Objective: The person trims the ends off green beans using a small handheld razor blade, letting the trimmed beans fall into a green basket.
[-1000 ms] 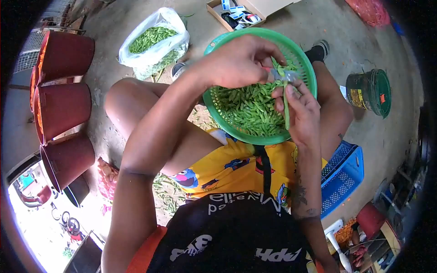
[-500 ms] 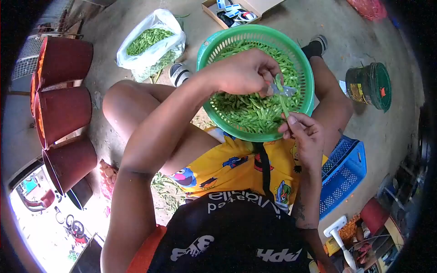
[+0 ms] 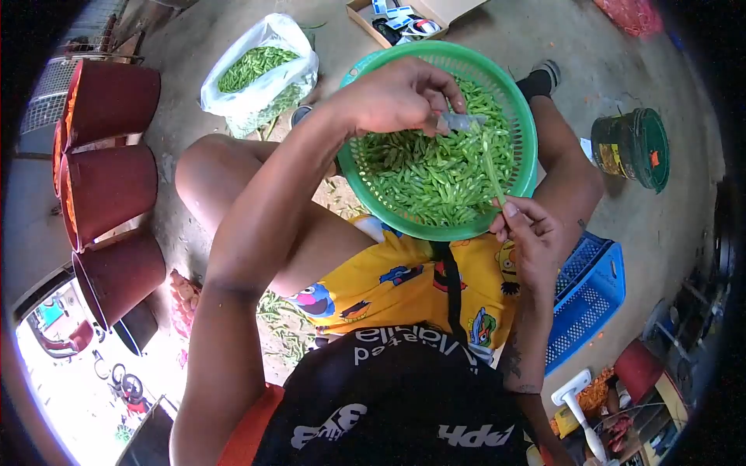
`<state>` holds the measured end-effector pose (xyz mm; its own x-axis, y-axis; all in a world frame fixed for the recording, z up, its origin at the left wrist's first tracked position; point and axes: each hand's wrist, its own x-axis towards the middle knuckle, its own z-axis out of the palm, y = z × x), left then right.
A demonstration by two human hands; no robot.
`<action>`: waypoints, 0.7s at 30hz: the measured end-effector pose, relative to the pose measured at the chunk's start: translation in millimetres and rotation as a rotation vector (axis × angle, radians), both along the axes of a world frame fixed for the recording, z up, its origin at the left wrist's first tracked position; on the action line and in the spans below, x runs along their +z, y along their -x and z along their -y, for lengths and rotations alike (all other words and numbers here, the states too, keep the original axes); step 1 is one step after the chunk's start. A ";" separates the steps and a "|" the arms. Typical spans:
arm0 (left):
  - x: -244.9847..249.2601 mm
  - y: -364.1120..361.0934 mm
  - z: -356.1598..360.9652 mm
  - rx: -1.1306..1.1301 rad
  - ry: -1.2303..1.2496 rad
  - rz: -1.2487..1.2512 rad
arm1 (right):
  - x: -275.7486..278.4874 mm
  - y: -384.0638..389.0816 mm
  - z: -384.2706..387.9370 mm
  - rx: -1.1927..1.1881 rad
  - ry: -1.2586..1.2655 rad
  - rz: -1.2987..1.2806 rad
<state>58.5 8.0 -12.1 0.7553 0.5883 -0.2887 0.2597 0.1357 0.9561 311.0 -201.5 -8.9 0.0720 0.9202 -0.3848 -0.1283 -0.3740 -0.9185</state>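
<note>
My left hand (image 3: 400, 99) is closed round a small knife (image 3: 465, 121), its grey blade pointing right over the basket; the handle is hidden in my fist. In my right hand (image 3: 532, 227), thumb and fingers pinch the lower end of a long green bean (image 3: 493, 167). The bean's upper end reaches up just below the blade, over the pile. Below both hands, a green plastic basket (image 3: 427, 231) with slotted walls rests between my legs. It holds many slanted cut pieces of green bean (image 3: 435, 182).
A white plastic bag (image 3: 299, 74) of cut green pieces stands ahead on the left. Red buckets (image 3: 116, 182) line the left side. At the right are a blue crate (image 3: 587, 311) and a dark green bucket (image 3: 657, 147). An open cardboard box (image 3: 443, 15) lies ahead.
My left hand and the knife have moved up and left, away from the bean. My right hand has shifted slightly right and down, still pinching the bean.
</note>
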 end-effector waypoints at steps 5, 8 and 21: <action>0.7 -26.7 30.3 -0.181 0.017 0.023 | -2.1 5.4 -3.8 0.003 0.025 0.000; -1.2 -25.2 23.0 -0.188 0.035 0.045 | 0.0 6.4 -4.4 0.014 0.023 0.023; -4.2 -27.0 27.2 -0.181 0.050 0.086 | 0.4 10.1 -7.5 -0.010 0.021 0.006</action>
